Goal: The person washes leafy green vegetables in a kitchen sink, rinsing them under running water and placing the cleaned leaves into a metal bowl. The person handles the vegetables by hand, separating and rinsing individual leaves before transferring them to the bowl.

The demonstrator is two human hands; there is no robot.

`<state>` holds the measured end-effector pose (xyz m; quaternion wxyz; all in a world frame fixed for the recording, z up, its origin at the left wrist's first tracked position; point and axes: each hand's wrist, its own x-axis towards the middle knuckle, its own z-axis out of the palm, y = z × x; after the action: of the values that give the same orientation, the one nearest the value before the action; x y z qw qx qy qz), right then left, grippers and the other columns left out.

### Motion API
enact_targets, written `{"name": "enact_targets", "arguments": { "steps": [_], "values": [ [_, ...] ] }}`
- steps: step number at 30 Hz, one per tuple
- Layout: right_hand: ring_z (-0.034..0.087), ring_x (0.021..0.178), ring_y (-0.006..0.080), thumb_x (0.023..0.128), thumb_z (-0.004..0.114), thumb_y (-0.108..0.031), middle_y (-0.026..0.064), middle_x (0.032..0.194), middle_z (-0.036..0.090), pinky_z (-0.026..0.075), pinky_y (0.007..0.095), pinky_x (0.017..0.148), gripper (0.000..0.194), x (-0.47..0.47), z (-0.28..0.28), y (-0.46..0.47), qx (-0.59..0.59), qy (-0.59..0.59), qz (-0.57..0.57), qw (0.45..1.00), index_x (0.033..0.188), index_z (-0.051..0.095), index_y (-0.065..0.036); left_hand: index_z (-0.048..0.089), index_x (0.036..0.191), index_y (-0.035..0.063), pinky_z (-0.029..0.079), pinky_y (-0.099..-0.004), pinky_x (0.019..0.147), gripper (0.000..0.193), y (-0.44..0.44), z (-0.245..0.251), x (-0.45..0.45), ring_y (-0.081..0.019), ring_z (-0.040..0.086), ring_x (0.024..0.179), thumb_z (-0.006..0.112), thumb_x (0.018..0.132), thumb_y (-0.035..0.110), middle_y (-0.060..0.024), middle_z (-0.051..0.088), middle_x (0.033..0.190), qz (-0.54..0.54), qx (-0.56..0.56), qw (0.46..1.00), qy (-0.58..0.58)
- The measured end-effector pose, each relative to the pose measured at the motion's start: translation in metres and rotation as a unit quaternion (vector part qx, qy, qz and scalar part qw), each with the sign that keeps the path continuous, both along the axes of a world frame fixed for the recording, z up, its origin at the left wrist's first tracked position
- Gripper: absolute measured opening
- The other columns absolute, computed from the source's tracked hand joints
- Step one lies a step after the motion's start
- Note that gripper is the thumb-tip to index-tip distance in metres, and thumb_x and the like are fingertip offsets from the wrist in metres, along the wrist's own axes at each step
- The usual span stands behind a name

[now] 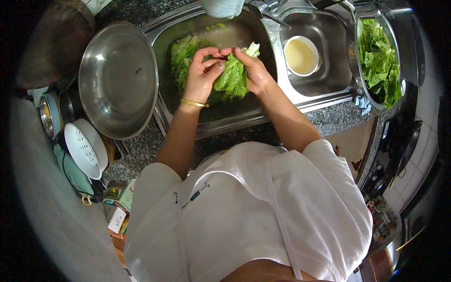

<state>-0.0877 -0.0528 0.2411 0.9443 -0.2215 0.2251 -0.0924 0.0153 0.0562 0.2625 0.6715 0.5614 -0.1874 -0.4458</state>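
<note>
Over the larger basin of a steel double sink [229, 121], my right hand [255, 72] grips a wet bunch of leafy greens [232, 78], its pale stem end poking up past my thumb. My left hand [206, 72], with a gold bangle at the wrist, is at the left side of the bunch, fingers curled and thumb tip near the leaves; whether it pinches a leaf I cannot tell. More loose greens [184, 56] lie in water in the basin, behind and left of my left hand.
A large steel bowl [119, 81] stands left of the sink. The smaller basin holds a white bowl of yellowish liquid [299, 56]. Beyond it on the right is a steel bowl filled with greens [378, 63]. A faucet [271, 14] reaches between the basins. A white colander [82, 151] leans at the left.
</note>
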Motion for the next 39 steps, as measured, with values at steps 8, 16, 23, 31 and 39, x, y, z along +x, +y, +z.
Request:
{"name": "enact_targets", "arguments": {
  "steps": [8,16,23,31,39],
  "values": [
    [0.058,0.102,0.0263,0.090,0.045,-0.010,0.0160,0.111,0.058,0.046,0.0381,0.091,0.030,-0.001,-0.031,-0.018,-0.072,-0.011,0.012,0.997,0.118,0.048,0.001,0.051,0.112,0.0011,0.049,-0.0249,0.071,0.025,0.012,-0.027,0.022,-0.0133,0.058,0.083,0.055,0.089,0.009,-0.0070,0.061,0.097,0.054,0.070,0.983,-0.158],
    [0.058,0.098,0.0355,0.075,0.058,-0.010,0.0235,0.105,0.059,0.048,0.0440,0.079,0.031,0.009,-0.123,-0.011,-0.660,0.278,0.441,0.541,0.104,0.056,0.001,0.062,0.079,0.0021,0.046,-0.0370,0.056,0.026,0.022,-0.088,0.063,-0.0266,0.057,0.060,0.057,0.084,0.027,-0.0143,0.060,0.067,0.022,0.269,0.882,-0.387],
    [0.058,0.088,0.0294,0.080,0.057,-0.018,0.0165,0.095,0.060,0.047,0.0388,0.076,0.029,0.008,-0.129,0.002,-0.637,0.321,0.339,0.613,0.103,0.060,-0.001,0.063,0.087,0.0069,0.048,-0.0435,0.065,0.028,-0.010,-0.130,0.040,-0.0343,0.061,0.075,0.058,0.079,0.034,-0.0169,0.063,0.084,-0.173,0.483,0.700,-0.497],
    [0.055,0.069,0.0144,0.076,0.071,-0.027,0.0053,0.080,0.061,0.044,0.0300,0.060,0.032,0.006,-0.100,-0.015,-0.183,0.259,0.026,0.948,0.095,0.060,-0.004,0.060,0.087,-0.0008,0.041,-0.0274,0.060,0.014,-0.016,-0.129,0.038,-0.0100,0.048,0.065,0.058,0.083,0.013,-0.0033,0.057,0.069,-0.142,0.191,0.941,-0.241],
    [0.052,0.062,0.0121,0.080,0.067,-0.015,0.0033,0.075,0.060,0.042,0.0279,0.055,0.016,0.019,-0.091,-0.014,-0.231,0.319,-0.012,0.919,0.089,0.063,-0.003,0.060,0.097,0.0011,0.039,-0.0235,0.058,0.020,-0.024,-0.117,0.020,-0.0081,0.049,0.068,0.062,0.078,0.009,0.0008,0.056,0.079,-0.167,0.199,0.965,-0.044]
  ]
}}
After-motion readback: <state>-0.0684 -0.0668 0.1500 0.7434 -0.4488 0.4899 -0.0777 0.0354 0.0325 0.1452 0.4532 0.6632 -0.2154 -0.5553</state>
